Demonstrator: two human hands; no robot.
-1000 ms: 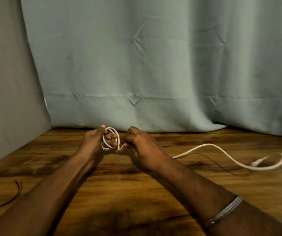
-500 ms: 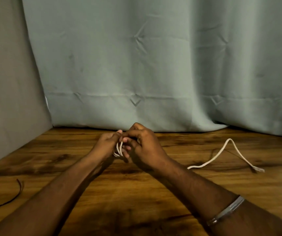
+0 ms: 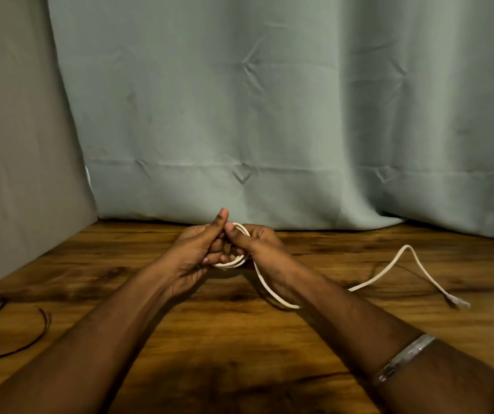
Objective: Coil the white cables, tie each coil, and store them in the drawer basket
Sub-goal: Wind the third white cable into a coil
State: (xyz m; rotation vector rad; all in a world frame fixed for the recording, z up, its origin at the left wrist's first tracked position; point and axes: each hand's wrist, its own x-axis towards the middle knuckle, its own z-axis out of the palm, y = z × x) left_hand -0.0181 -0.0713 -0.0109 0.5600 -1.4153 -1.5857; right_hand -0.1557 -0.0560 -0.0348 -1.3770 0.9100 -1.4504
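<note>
Pale green curtain (image 3: 269, 115) fills the back of your view, hanging down to a brown wooden table (image 3: 239, 339), with a grey panel (image 3: 15, 144) closing off the left side.

Your two forearms reach forward over the table and meet near its far edge, just in front of the curtain's hem. Your left hand (image 3: 193, 258) is turned palm inward, thumb pointing up, its fingers curled round the small coil of the white cable (image 3: 389, 270). Your right hand (image 3: 262, 248) faces it, thumb pressed against the top of the coil and touching your left thumb, the other fingers curled behind the loops, so both hands grip the coil between them. A silver bracelet (image 3: 404, 358) sits on your right forearm.

From the coil, the loose cable drops under your right wrist, curves along the table, passes behind the forearm and comes out to the right. There it rises in a hump off the wood and falls again to its plug (image 3: 459, 301), which lies on the table well apart from your hands.

At the left edge a thin dark wire (image 3: 27, 346) lies curved on the table, well clear of both arms.
</note>
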